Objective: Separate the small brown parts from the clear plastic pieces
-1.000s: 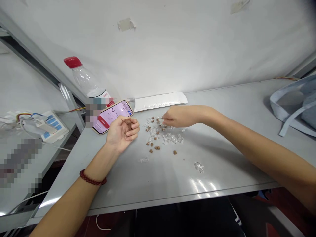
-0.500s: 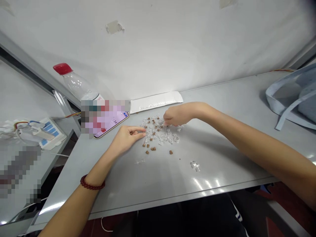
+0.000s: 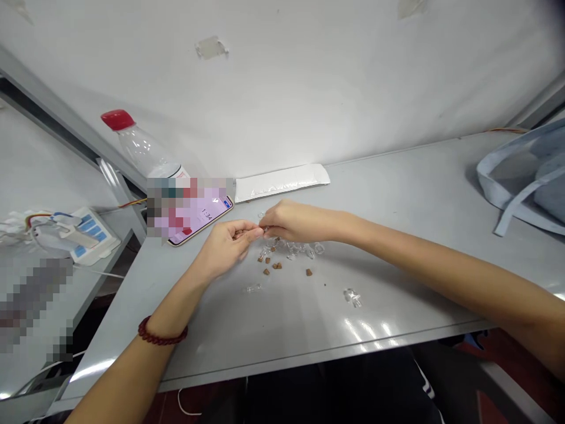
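Stretches as a glossy grey table (image 3: 397, 265) beneath left hand (image 3: 225, 247) and right hand (image 3: 293, 221). Carries small clear bottle-shaped pieces (image 3: 311, 251) and small brown tapered stoppers (image 3: 309, 272) under and nearside of the right hand. Beyond the left hand, bears a phone with a lit purple screen (image 3: 214, 217) and a red-capped clear plastic bottle (image 3: 139, 144), base hidden. Beyond the right, holds a long flat white packet (image 3: 282, 181); well rightward, pale-blue strapped cloth (image 3: 489, 182).

– what is standing at the far left of the table (image 3: 397, 203)?
– a red-capped bottle (image 3: 143, 146), and a lit phone (image 3: 212, 213) is lying just beside it.
– and by the wall (image 3: 353, 94)?
– a white packet (image 3: 282, 182) is lying there, and torn tape (image 3: 212, 48) is clinging above.
– right side?
– a pale blue bag (image 3: 552, 162) is resting. past the table's left edge, a white power strip (image 3: 103, 240) is sitting.
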Tool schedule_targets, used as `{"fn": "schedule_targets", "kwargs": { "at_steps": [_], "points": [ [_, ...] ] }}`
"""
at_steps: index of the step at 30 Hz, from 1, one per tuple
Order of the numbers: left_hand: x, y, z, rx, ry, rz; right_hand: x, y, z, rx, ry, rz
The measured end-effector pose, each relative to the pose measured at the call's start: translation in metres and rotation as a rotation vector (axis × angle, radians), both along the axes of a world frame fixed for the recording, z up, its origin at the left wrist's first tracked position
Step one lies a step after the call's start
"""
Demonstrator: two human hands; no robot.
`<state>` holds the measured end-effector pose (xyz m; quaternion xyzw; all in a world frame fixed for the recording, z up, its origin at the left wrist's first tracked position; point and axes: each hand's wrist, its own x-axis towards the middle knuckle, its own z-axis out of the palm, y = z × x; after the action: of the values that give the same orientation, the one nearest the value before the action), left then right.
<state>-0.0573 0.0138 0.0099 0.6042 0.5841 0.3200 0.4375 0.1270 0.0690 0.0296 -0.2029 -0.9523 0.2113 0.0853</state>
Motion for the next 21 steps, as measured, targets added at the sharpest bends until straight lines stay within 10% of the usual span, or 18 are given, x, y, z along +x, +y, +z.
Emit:
{"fn": "schedule_targets", "kwargs": {
  "at_steps": [6, 13, 17, 21],
  "points": [
    [-0.005, 0.0, 0.002, -0.181, -0.217, -0.148, 0.006, 0.01, 0.006, 0.185, -0.102, -0.089],
    [-0.015, 0.012, 0.011, -0.336, -0.682, 0.039, 0.025, 0.027, 0.008, -0.014, -0.279, -0.241],
    [-0.011, 0.014, 0.001, -0.27, -0.501, 0.155, 0.025, 0.025, 0.008, -0.011, -0.317, -0.286],
    [-0.001, 0.011, -0.014, 0.154, 0.151, 0.259, 0.022, 0.022, 0.007, 0.0, -0.201, -0.257]
  ]
}}
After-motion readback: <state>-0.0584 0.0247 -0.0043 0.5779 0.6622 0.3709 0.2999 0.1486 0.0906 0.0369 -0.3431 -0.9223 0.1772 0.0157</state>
